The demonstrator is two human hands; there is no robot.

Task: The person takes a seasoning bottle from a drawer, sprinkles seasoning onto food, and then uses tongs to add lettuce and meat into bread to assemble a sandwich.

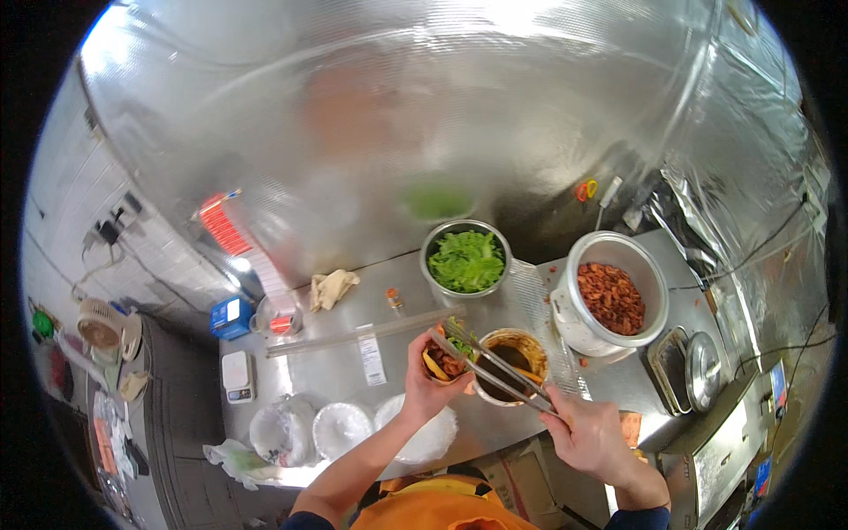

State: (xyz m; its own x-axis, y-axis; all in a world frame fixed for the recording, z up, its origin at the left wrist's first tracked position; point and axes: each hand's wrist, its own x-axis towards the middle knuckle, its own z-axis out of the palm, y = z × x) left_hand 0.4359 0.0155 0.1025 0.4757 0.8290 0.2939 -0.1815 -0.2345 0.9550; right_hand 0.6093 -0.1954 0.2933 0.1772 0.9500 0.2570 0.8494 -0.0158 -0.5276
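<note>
My left hand (427, 389) is closed around a filled bread pocket (438, 364) with reddish-brown meat pieces and some green lettuce showing at its opening. My right hand (594, 435) grips long metal tongs (514, 378), which slant over a round tub (541, 344) of dark brown sauce. The tips of the tongs reach the greens at the pocket's opening; whether they pinch anything is too small to tell. Behind the tub stands a metal pot (444, 289) of chopped lettuce (466, 261). To the right, a large white cooker pot (574, 322) contains chopped reddish-brown meat (609, 300).
Plastic-covered bowls (343, 430) line the front left edge of the metal table (397, 306). A long bar (353, 334), a paper slip (372, 358), a cloth (332, 289), a small scale (238, 377) and a blue box (230, 318) lie leftward. A lid (703, 371) rests far right.
</note>
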